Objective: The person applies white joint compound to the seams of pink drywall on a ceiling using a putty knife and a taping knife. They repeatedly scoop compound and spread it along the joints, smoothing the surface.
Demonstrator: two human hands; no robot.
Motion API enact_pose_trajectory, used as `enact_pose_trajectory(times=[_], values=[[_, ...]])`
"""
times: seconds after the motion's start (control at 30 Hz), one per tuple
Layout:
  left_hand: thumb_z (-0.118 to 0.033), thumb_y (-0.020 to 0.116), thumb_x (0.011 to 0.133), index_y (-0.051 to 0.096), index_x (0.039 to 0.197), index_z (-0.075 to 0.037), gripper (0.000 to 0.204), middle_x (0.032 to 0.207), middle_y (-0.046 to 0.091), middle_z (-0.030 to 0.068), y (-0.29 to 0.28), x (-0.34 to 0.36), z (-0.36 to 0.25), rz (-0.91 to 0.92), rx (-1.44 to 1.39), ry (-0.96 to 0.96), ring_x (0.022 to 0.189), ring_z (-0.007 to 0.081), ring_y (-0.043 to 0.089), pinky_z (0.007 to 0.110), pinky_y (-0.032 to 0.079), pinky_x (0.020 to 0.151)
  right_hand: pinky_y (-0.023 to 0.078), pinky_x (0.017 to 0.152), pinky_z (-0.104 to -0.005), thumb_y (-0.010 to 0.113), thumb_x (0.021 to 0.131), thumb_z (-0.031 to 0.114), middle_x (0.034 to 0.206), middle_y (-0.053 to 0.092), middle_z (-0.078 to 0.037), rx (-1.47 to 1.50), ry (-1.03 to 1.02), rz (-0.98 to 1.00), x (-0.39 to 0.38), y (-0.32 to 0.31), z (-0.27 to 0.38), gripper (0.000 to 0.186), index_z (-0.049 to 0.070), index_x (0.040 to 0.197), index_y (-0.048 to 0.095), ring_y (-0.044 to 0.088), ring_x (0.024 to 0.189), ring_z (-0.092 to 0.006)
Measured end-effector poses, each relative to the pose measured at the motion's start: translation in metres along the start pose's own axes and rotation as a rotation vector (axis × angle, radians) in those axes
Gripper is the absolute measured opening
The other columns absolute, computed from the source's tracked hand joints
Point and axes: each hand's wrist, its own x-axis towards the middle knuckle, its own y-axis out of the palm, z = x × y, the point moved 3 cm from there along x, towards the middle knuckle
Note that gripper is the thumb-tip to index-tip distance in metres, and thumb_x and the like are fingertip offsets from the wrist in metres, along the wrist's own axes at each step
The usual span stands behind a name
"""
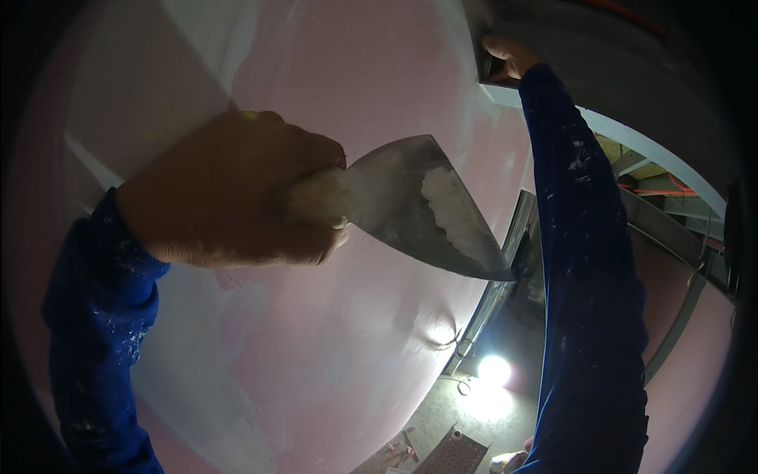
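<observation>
My left hand [237, 189] is closed around the handle of a putty knife [387, 189], its blade angled to the right. A strip of white joint compound [454, 209] clings to the blade near its straight edge. Behind the knife spreads a pink wall panel [316, 355] with whitish smeared patches. My right arm stretches far up, and my right hand [512, 55] is curled at a dark edge at the top right. Shadow hides what its fingers hold there. Both blue sleeves carry white specks.
A bright lamp [494, 371] shines low down, beside the wall's lower end. Near the bottom a perforated brown platform [454, 454] stands over the floor. At right, metal framing [695, 209] with orange cable shows through an opening with a curved pale edge.
</observation>
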Motion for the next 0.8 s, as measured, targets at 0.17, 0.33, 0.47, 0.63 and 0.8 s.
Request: enact_pose_trajectory(times=[0.17,0.33,0.47,0.63,0.8], values=[[-0.047,0.070,0.079,0.068,0.094,-0.005,0.044,0.072,0.068,0.0145,0.006,-0.002,0.004,-0.163,0.021,0.133,0.065,0.0356,0.068,0.046,0.055,0.065,0.052,0.097,-0.0705,0.065,0.101,0.031,0.147,0.053,-0.010,-0.176,-0.001,-0.027,0.011,0.017,0.017,0.049,0.008,0.143,0.055,0.046,0.141,-0.0311],[-0.037,0.073,0.076,0.067,0.090,-0.006,0.035,0.070,0.067,0.0135,0.010,-0.005,0.003,-0.223,0.101,0.154,0.061,0.0343,0.067,0.045,0.054,0.061,0.053,0.097,-0.0700,0.065,0.100,0.029,0.145,0.054,-0.012,-0.005,0.000,0.032,0.021,-0.013,0.020,0.048,0.007,0.142,0.055,0.049,0.136,-0.0329],[-0.035,0.074,0.075,0.067,0.088,-0.006,0.033,0.069,0.067,0.0126,0.009,-0.005,0.005,-0.219,0.060,0.131,0.060,0.0327,0.067,0.043,0.054,0.060,0.053,0.097,-0.0696,0.064,0.100,0.028,0.143,0.055,-0.013,0.263,-0.083,0.154,0.023,-0.057,0.009,0.047,0.006,0.141,0.055,0.052,0.133,-0.0344],[-0.035,0.074,0.075,0.067,0.089,-0.006,0.033,0.068,0.067,0.0120,0.008,-0.004,0.005,-0.226,0.050,0.182,0.059,0.0312,0.067,0.042,0.055,0.059,0.055,0.097,-0.0684,0.069,0.099,0.032,0.141,0.056,-0.006,0.123,-0.042,0.031,0.027,-0.060,-0.013,0.048,0.010,0.139,0.057,0.054,0.130,-0.0293],[-0.038,0.073,0.074,0.069,0.095,-0.007,0.037,0.072,0.068,0.0119,0.007,-0.009,0.006,-0.209,0.061,0.149,0.065,0.0326,0.068,0.044,0.055,0.067,0.060,0.090,-0.0574,0.071,0.095,0.025,0.129,0.067,-0.006,0.124,-0.074,-0.006,0.023,-0.053,-0.023,0.042,0.010,0.134,0.065,0.065,0.112,-0.0197]])
